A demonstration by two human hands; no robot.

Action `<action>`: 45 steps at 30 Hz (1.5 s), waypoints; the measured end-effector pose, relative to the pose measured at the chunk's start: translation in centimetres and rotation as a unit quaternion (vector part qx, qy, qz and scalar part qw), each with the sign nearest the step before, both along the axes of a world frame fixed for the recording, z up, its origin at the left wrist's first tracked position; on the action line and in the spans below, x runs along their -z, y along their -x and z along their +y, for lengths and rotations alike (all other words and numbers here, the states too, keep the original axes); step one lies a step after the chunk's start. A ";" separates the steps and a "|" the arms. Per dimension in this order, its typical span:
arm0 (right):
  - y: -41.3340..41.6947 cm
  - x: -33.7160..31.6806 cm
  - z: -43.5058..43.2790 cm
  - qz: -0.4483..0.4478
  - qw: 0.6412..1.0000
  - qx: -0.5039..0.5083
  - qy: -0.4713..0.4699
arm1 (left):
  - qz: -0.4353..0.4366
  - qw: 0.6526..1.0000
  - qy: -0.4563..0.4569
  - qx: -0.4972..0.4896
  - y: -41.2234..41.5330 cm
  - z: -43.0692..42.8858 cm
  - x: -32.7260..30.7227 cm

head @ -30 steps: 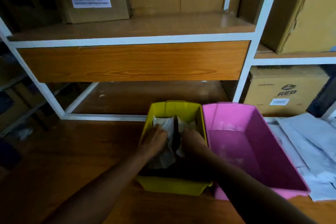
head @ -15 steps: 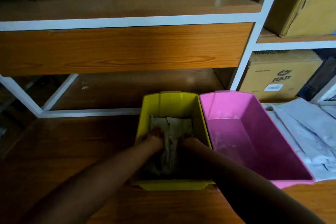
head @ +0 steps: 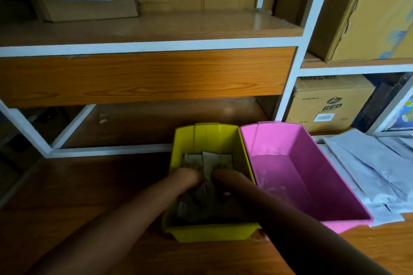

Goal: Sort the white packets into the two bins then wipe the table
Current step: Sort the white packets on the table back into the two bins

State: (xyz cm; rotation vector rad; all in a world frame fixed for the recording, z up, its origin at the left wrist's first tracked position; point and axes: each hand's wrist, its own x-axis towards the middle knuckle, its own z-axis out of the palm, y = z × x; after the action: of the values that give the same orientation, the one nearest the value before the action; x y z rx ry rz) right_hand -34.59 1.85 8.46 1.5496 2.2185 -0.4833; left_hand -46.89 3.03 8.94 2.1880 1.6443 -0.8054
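Note:
A yellow bin [head: 207,135] stands on the wooden table with a pink bin [head: 288,138] touching its right side. Both of my hands reach down inside the yellow bin. My left hand [head: 186,177] and my right hand [head: 225,177] lie flat, fingers spread, pressing on white packets [head: 209,161] at the bin's bottom. Neither hand holds a packet. A few packets lie at the bottom of the pink bin, dim and hard to make out. A heap of white packets [head: 366,172] lies on the table to the right of the pink bin.
A white-framed shelf unit [head: 154,42] with wooden boards rises just behind the bins. Cardboard boxes [head: 328,102] fill its compartments, one marked RED at the right. Bare wooden table [head: 78,185] stretches to the left of the yellow bin.
My hands have pushed the packets from the top of the yellow bin down to its bottom and flattened onto them. The view has shifted slightly.

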 end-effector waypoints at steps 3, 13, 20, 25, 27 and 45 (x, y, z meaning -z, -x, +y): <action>-0.3 -1.7 -0.6 0.022 0.997 -0.029 -0.073 | -0.061 0.996 -0.060 0.013 1.3 -0.8 -0.9; -9.9 -5.9 -13.9 0.309 0.860 0.085 -0.398 | -0.378 0.829 -0.411 -0.005 -2.0 -13.0 -4.5; -19.3 -4.3 -26.3 0.360 0.793 0.162 -0.464 | -0.517 0.727 -0.453 -0.004 -13.5 -24.0 -3.6; -25.8 -2.5 -32.5 0.363 0.766 0.224 -0.480 | -0.562 0.716 -0.412 0.043 -21.0 -28.6 -0.8; -28.1 -2.0 -34.0 0.354 0.761 0.257 -0.480 | -0.570 0.719 -0.393 0.063 -23.6 -29.3 -0.3; -47.6 0.4 -23.8 0.291 0.777 0.325 -0.454 | -0.693 0.607 -0.385 -0.061 -43.0 -16.5 1.5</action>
State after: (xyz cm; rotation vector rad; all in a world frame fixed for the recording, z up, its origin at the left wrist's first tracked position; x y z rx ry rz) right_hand 13.00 -21.93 8.10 3.0913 2.4318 0.0033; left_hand -3.85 -13.48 7.43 1.8794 1.1138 1.6272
